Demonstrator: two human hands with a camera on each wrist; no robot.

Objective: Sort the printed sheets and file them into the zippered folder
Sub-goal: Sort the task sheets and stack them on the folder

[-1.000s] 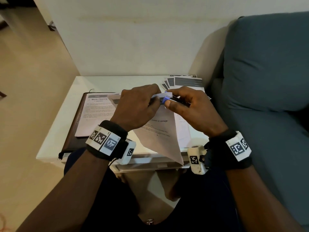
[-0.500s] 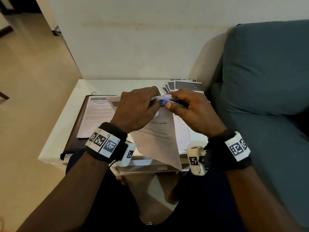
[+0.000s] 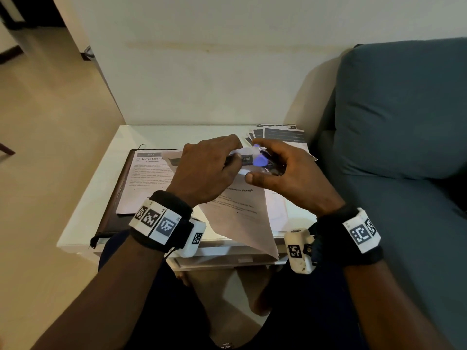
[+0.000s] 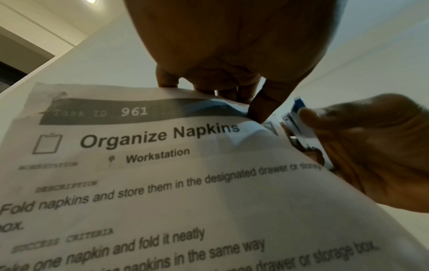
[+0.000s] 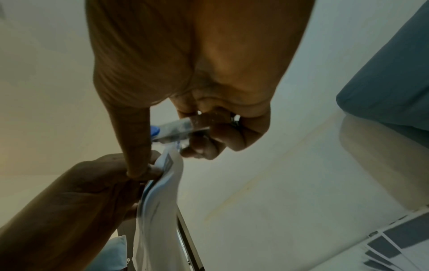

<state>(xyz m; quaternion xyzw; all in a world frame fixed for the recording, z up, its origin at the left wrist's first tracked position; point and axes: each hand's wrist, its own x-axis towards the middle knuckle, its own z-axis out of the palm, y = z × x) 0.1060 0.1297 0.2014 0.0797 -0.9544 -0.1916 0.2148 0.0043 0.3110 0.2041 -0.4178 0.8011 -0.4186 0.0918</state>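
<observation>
Here the right hand [image 3: 285, 178] closes around a small stapler [image 5: 176, 131] with a blue tip, its mouth at the top corner of the printed sheets [image 4: 162, 183] that the left hand [image 3: 209, 173] pinches by their upper edge. The top page reads "Organize Napkins", and the bundle hangs tilted above the counter [image 3: 83, 218], lower corner drooping past the front edge. To do this step well, the left hand's fingers [image 4: 262, 108] should square the corners first, so that no page slips out of line, and keep clear of the stapler's mouth. The squeeze should be firm and straight, close to the corner but not over the printed header. Whether a staple has already gone in I cannot tell. Farther left, a dark zippered folder [image 3: 111, 210] lies flat on the counter with a "Mirror Cleaning" sheet [image 3: 146, 178] on top. At the far right corner, more printed pages [image 3: 283, 136] are fanned out, apparently still unsorted.
</observation>
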